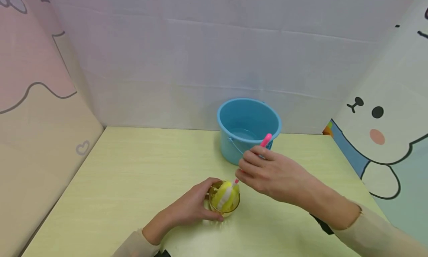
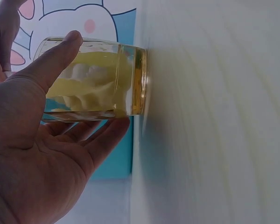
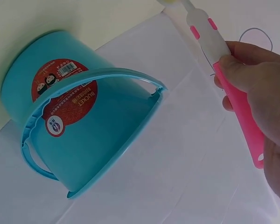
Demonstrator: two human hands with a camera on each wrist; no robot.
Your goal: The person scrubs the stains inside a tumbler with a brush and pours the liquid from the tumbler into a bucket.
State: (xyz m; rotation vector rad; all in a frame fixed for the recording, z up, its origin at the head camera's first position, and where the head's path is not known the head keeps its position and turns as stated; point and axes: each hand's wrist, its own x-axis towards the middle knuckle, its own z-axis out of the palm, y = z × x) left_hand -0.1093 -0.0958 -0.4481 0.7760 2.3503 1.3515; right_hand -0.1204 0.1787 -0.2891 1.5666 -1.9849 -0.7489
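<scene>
My left hand (image 1: pixel 192 206) holds an amber drinking glass (image 2: pixel 126 79) upright on the table, thumb on one side and fingers on the other. A sponge bottle brush is in my right hand (image 1: pixel 272 173), gripped by its pink handle (image 3: pixel 242 112). The yellow-and-white sponge head (image 1: pixel 225 197) sits inside the glass, and its neck slants up to the right. In the left wrist view the glass wall blurs the sponge. Only the edge of the sponge shows in the right wrist view.
Behind the glass, near the back wall, stands a light blue bucket (image 1: pixel 230 149) with its handle hanging down on the near side. The pale yellow table (image 1: pixel 140 175) meets a white back wall (image 1: pixel 167 63) and printed side panels (image 1: pixel 378 112).
</scene>
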